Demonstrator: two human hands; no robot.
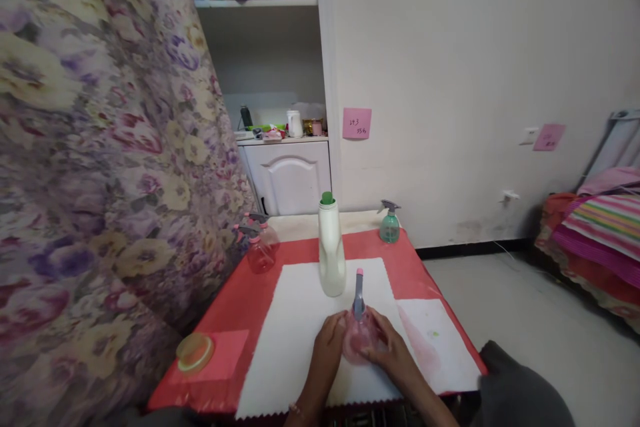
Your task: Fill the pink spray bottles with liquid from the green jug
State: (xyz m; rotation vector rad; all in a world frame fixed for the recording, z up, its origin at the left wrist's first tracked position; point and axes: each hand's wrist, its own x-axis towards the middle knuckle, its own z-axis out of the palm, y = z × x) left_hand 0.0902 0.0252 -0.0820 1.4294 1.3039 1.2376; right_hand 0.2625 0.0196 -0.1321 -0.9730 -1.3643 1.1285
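Note:
A pink see-through spray bottle [361, 340] with a grey trigger head and pink nozzle tip stands over the white sheet [280, 320] near the table's front. My left hand [329, 343] is closed against its left side. On its right side, my right hand [393, 350] wraps round the body, fingers on the front. Just behind it stands a tall pale green jug [331, 250] with a green top, touched by neither hand.
Pink spray bottles [261, 255] stand at the back left of the red table [227, 300], a green spray bottle [389, 228] at the back right. A round container [195, 352] sits front left. A stained white paper [440, 347] lies at right. A floral curtain [110, 167] hangs at left.

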